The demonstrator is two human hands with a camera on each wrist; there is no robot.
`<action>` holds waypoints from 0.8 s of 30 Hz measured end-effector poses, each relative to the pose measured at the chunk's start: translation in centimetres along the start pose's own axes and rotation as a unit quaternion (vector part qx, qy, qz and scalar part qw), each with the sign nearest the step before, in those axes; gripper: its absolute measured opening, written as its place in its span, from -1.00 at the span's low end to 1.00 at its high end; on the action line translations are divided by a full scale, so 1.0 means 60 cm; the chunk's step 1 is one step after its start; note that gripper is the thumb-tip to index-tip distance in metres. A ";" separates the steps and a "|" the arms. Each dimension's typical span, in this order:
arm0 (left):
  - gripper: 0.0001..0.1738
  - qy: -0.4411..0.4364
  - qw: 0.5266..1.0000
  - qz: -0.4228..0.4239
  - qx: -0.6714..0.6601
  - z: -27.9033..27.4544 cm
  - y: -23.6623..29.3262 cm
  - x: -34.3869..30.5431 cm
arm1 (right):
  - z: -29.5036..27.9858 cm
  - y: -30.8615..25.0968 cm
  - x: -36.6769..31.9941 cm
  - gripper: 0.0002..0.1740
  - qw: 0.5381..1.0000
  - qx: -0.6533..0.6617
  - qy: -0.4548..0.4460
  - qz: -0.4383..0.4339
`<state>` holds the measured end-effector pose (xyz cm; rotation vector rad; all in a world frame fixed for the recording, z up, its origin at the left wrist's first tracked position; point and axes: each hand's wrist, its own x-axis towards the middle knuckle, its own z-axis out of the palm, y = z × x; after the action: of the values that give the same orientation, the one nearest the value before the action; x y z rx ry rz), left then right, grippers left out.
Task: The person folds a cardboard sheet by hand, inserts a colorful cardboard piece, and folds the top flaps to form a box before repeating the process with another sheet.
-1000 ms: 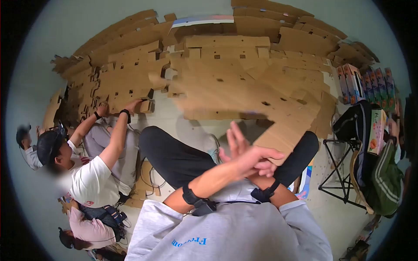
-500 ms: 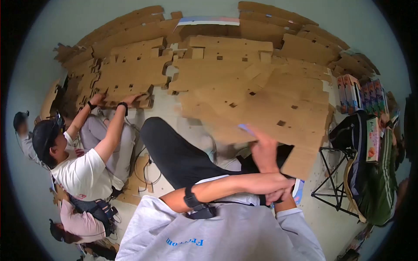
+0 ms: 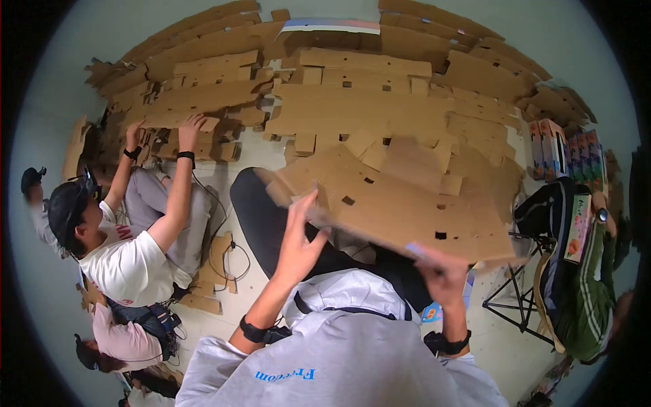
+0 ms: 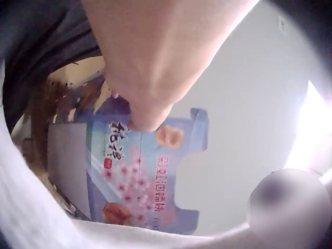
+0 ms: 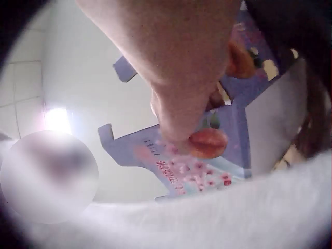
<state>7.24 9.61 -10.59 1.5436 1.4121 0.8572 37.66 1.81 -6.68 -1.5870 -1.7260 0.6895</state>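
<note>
A large flat cardboard carton sheet (image 3: 407,203) lies slanted over my lap in the head view, plain brown side up with a few small dark holes. My right hand (image 3: 442,273), blurred, grips its near edge toward the right end. At the lower left edge my left hand (image 3: 300,237) touches the sheet, index finger straight and thumb apart. Both wrist views show the printed underside (image 4: 135,176), blue and purple with pink blossoms, peaches and characters. In the right wrist view my hand (image 5: 179,116) overlaps this print, its fingers mostly hidden.
Stacked brown cardboard sheets (image 3: 366,102) cover the floor ahead. On the left a seated person (image 3: 129,258) handles another sheet. At the right are a black-legged folding stool (image 3: 519,292) with a green garment (image 3: 591,298) and upright printed boxes (image 3: 553,149). A black cable (image 3: 237,261) lies left.
My crossed arms have come apart, with the left hand now at left and the right at right. The sheet has turned and come nearer my lap. The neighbour's sheet has lifted.
</note>
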 end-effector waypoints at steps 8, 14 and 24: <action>-0.24 -0.200 0.942 -0.093 -0.252 -0.024 -0.031 0.026 | -0.006 -0.046 -0.032 -0.60 0.989 0.002 -0.102 0.111; -0.50 -0.217 0.958 -0.124 -0.140 0.018 -0.078 0.035 | -0.003 -0.023 0.013 -0.34 0.966 -0.066 -0.046 0.245; -0.23 -0.158 0.978 0.071 0.120 0.103 -0.202 0.030 | 0.076 0.133 -0.056 -0.02 0.916 -0.341 -0.123 0.172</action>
<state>8.14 10.48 -24.22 1.8887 1.2154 0.5042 39.19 -0.30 -16.11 -2.4144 -2.0243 0.4782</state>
